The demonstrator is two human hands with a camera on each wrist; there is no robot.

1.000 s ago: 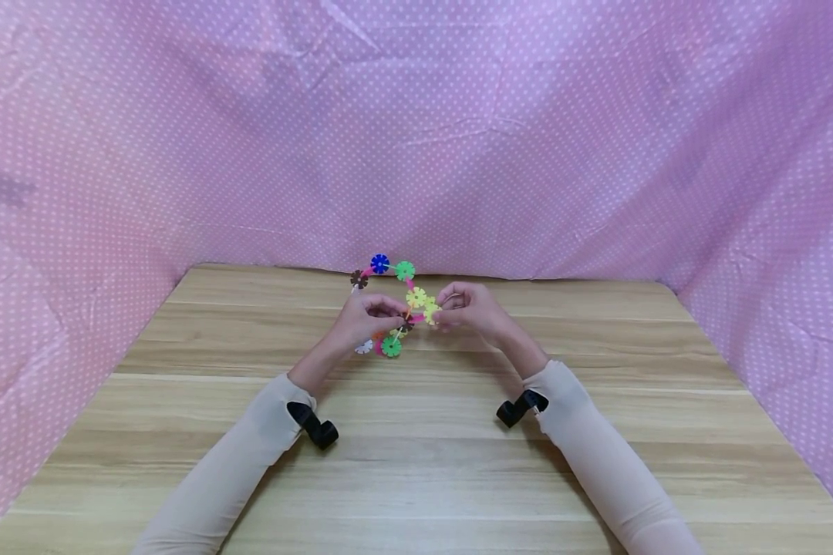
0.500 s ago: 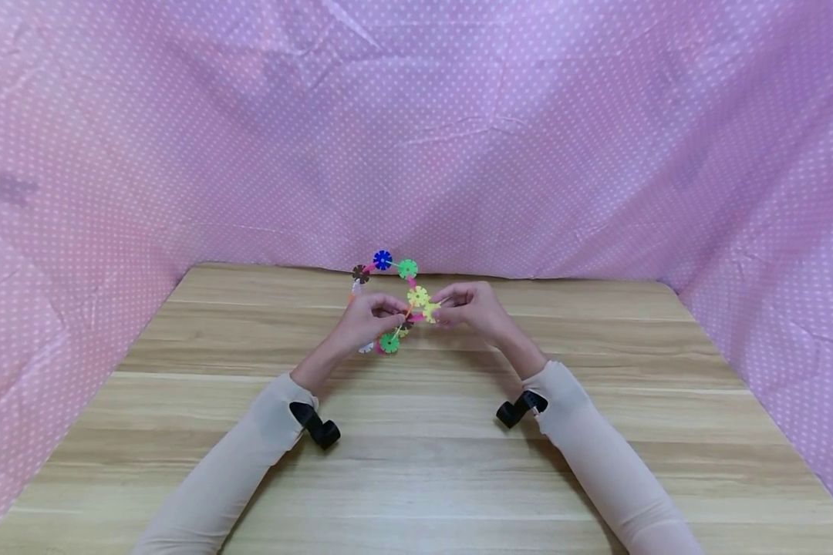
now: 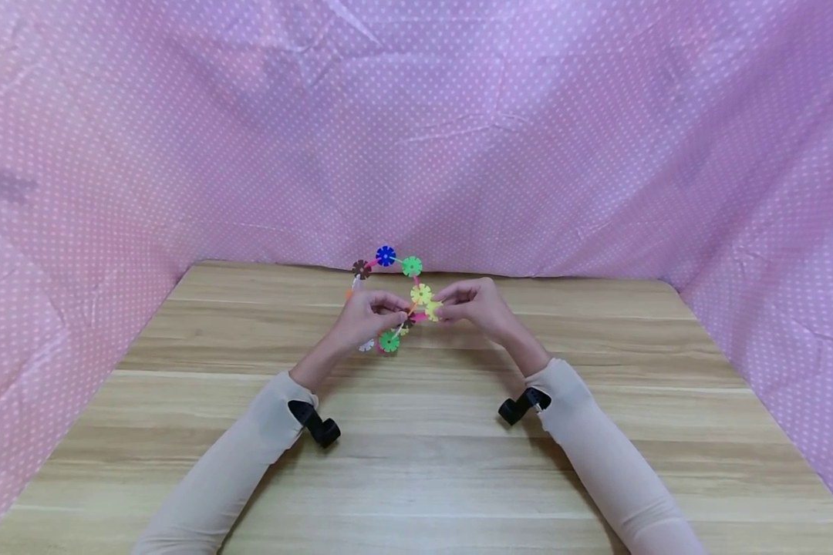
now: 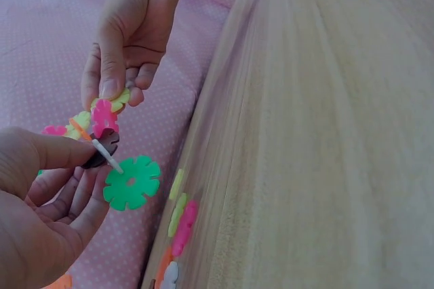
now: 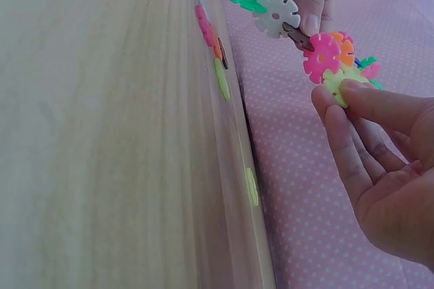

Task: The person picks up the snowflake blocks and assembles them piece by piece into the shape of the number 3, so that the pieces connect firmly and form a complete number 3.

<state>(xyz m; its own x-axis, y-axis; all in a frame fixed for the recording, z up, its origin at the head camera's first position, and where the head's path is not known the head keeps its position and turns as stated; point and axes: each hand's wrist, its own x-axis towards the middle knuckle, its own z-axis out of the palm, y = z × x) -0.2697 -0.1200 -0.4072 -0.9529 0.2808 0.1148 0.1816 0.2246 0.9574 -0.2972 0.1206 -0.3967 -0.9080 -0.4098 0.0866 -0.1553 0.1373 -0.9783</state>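
My left hand [image 3: 373,318] pinches a brown notched plastic disc [image 4: 110,138] between thumb and fingers. In my right hand [image 3: 482,308], the thumb and a finger pinch a yellow notched disc [image 5: 333,89]. A pink disc [image 5: 321,58] joins the two. From the brown disc, a white disc [image 5: 277,15] and a green disc [image 4: 133,184] stick out. The chain loops away through an orange disc [image 4: 80,128], another yellow disc [image 3: 421,294], another green disc [image 3: 412,266], a blue disc [image 3: 386,256] and another brown disc [image 3: 362,269]. My left hand hides part of the loop.
Several loose discs lie on the wooden table [image 3: 430,462], among them a pink one [image 4: 184,228], a yellow one [image 5: 222,79] and a lone yellow one [image 5: 252,186]. A pink dotted cloth [image 3: 458,154] hangs behind the table's far edge and along both sides.
The far part of the loop, with the blue and green discs, has risen a little and shifted slightly right. Both hands have kept their pinch and barely moved.
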